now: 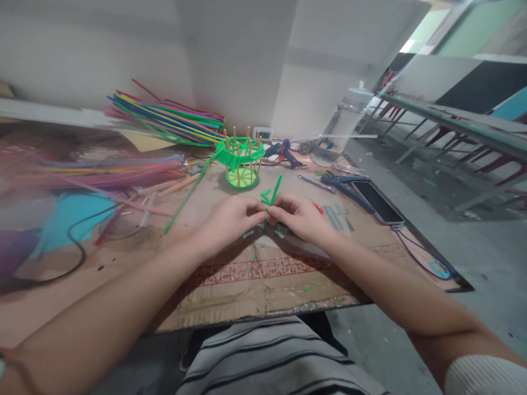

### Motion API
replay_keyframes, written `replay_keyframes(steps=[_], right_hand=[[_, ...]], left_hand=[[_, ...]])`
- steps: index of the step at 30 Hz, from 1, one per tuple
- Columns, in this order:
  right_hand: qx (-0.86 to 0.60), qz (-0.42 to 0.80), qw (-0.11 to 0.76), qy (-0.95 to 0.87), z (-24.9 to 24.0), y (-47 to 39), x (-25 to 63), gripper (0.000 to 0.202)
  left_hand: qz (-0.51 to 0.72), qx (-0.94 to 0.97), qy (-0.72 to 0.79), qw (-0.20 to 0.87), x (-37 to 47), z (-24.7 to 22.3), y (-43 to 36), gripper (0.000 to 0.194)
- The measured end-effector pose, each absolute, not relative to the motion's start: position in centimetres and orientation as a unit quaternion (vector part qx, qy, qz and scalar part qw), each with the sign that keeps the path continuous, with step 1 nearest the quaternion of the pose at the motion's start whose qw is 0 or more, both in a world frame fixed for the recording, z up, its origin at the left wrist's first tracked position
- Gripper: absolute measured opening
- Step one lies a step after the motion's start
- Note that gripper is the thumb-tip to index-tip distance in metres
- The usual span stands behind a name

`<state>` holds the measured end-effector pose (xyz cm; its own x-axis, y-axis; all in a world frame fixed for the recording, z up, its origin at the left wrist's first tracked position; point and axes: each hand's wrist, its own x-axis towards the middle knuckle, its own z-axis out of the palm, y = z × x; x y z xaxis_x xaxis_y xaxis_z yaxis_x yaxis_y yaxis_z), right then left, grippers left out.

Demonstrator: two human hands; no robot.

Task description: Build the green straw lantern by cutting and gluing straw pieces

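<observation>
Over the middle of the cardboard-covered table, my left hand (242, 215) and my right hand (296, 216) meet with fingertips nearly touching. Both hands pinch a bright green pipe cleaner (276, 189), whose straight end sticks up between them. Short bent green pieces (266, 196) show just beyond my fingertips; whether they join the held one I cannot tell. Behind my hands stands a round green frame (240, 151) with wooden sticks rising through it and a green disc base (242, 178). From its left side a long green strand (187, 198) trails down to the table.
Bundles of coloured pipe cleaners (164, 118) lie at the back left. A blue glue gun (284, 152), a pen (317, 183), blue-handled pliers (348, 186) and a phone (377, 202) lie to the right. A clear bottle (348, 120) stands behind them. Green scraps dot the cardboard (230, 291).
</observation>
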<state>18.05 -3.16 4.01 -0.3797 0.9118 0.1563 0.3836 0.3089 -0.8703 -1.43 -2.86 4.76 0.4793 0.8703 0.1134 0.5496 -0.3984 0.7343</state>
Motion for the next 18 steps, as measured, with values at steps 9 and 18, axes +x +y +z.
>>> replay_keyframes(steps=[9,18], right_hand=[[-0.48,0.386,0.339,-0.711,4.5,-3.2,17.9,0.025],[-0.456,0.488,0.378,-0.64,4.1,-2.5,18.5,0.028]], left_hand=[[0.275,0.774,0.441,0.362,-1.3,4.3,-3.0,0.03],[0.292,0.686,0.415,0.521,-1.0,5.2,-2.6,0.029]])
